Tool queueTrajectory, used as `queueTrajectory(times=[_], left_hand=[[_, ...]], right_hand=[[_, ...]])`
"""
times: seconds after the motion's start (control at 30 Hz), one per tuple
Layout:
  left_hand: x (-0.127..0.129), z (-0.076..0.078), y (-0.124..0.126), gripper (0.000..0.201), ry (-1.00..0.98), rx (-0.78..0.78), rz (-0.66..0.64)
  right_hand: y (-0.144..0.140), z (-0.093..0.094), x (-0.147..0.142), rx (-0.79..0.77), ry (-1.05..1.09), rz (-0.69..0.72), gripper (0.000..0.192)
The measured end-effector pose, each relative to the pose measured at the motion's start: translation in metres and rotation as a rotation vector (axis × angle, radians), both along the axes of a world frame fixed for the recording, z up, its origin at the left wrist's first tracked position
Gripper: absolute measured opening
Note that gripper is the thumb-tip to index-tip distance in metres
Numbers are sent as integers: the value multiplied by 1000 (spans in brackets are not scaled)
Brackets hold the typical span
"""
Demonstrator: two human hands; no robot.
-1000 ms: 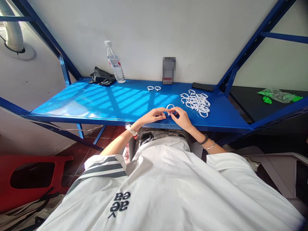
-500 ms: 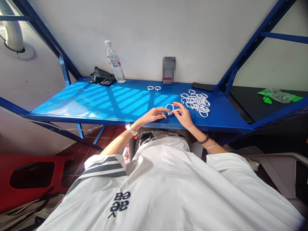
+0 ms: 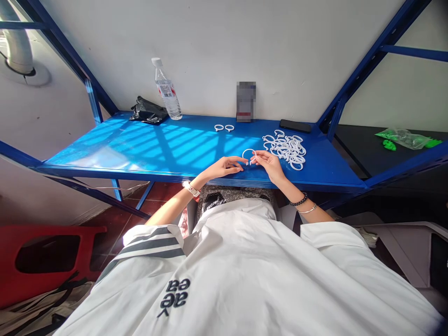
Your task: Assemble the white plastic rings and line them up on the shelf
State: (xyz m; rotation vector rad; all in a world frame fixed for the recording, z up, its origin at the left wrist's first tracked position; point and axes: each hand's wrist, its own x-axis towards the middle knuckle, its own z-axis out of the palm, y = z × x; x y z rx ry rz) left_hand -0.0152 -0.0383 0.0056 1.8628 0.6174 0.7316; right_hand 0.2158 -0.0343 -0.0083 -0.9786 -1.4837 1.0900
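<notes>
The right hand pinches a white ring near the middle of the frame. The ring's open gap seems to face the left hand, whose loose, slightly spread fingers sit just beside it.

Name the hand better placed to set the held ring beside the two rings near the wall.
Right, probably. The right hand pinches the white ring, while the left hand only touches it; the two rings lie straight ahead.
</notes>
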Motion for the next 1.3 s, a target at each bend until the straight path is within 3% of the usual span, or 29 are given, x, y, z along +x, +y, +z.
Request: queueTrajectory(times=[0.87, 1.3], left_hand=[[-1, -5, 5, 45, -101, 53, -11], [-1, -2, 1, 44, -118, -7, -4]], right_hand=[[0, 1, 1, 2, 34, 2, 39], [2, 1, 0, -30, 30, 10, 44]])
